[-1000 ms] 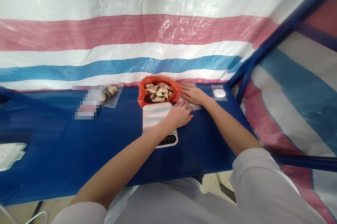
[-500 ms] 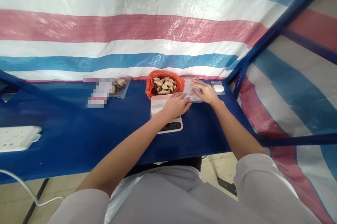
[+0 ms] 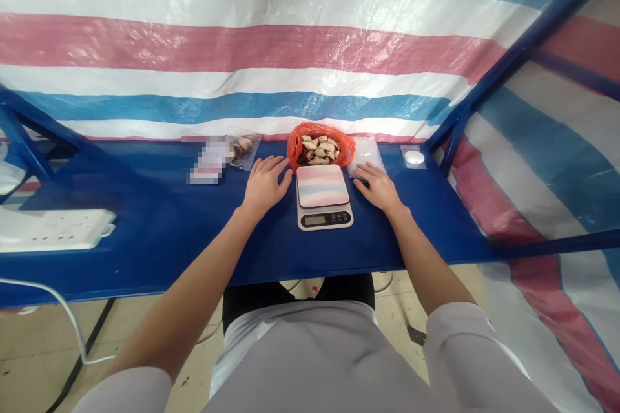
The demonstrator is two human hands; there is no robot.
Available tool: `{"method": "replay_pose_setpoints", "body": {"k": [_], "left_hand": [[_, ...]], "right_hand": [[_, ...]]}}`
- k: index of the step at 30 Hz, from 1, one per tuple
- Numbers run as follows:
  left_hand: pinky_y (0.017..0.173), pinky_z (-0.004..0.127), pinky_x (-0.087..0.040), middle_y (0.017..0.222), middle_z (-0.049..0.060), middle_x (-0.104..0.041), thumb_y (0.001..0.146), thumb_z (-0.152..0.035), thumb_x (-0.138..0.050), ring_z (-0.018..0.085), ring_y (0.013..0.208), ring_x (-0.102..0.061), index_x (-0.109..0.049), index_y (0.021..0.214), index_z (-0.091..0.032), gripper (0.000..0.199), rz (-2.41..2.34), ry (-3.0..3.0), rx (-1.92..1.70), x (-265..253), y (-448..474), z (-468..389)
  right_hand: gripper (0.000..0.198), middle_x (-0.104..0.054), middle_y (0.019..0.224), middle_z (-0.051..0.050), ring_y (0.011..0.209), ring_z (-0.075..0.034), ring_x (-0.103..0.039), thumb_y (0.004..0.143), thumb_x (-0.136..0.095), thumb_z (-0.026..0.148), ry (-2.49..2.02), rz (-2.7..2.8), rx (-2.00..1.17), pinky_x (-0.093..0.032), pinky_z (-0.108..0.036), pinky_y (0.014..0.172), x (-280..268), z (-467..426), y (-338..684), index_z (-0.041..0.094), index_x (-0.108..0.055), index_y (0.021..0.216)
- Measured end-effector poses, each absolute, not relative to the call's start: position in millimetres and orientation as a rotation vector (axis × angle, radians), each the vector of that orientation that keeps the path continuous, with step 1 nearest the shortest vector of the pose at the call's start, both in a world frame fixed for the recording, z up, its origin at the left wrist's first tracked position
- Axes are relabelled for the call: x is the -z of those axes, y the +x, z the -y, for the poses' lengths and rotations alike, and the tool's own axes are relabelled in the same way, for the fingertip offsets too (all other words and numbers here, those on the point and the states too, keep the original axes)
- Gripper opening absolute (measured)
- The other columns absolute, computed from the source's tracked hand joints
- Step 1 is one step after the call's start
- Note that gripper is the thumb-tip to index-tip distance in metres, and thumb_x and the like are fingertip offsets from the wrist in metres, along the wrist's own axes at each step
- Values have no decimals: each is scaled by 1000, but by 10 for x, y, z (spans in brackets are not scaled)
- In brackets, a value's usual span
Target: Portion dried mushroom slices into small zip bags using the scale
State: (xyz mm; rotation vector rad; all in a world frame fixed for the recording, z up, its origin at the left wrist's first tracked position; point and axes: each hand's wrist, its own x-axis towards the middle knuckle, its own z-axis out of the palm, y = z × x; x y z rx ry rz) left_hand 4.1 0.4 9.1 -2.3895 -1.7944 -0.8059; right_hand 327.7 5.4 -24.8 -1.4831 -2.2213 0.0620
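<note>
My left hand (image 3: 265, 185) rests on the blue table just left of a white digital kitchen scale (image 3: 323, 196), fingers spread, holding nothing. To the scale's right, my right hand (image 3: 376, 185) lies open with its fingertips on a stack of clear plastic bags (image 3: 367, 152). Nothing sits on the scale's shiny plate, and its display looks dark. Directly behind the scale stands an orange-red plastic bag (image 3: 293, 147), its mouth open. Inside it are several pale, dried slices or pieces (image 3: 320, 149) whose exact kind I cannot tell.
Left of my left hand lies a clear zip bag (image 3: 247, 153) with a few pieces, beside a blurred-out packet (image 3: 212, 159). A small bag with a white oval object (image 3: 414, 157) is at the right. A white power strip (image 3: 58, 230) sits far left; a striped tarp (image 3: 271, 48) hangs behind.
My left hand has moved left, off the scale and away from the plastic bags, to the table. My right hand has stayed by the plastic bags. The view has shifted slightly left.
</note>
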Motion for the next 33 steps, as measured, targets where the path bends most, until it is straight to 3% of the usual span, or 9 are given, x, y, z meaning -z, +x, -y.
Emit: {"method": "replay_pose_setpoints", "body": {"k": [14, 33], "left_hand": [[123, 57, -20, 160, 11, -40, 99, -47, -37, 34, 149, -33, -50, 149, -21, 57, 1964, -2436, 364, 143, -207, 113], [124, 53, -19, 161, 9, -38, 99, -46, -40, 32, 150, -31, -50, 149, -23, 56, 2031, -2423, 360, 106, -177, 115]], "right_hand": [[47, -47, 155, -8, 147, -32, -39, 101, -44, 42, -1576, 2305, -133, -31, -58, 121, 303, -26, 3225, 25, -56, 143], [47, -48, 155, -8, 146, -31, -40, 101, -45, 39, -1586, 2310, -113, -32, -55, 121, 280, -12, 3211, 23, -56, 143]]}}
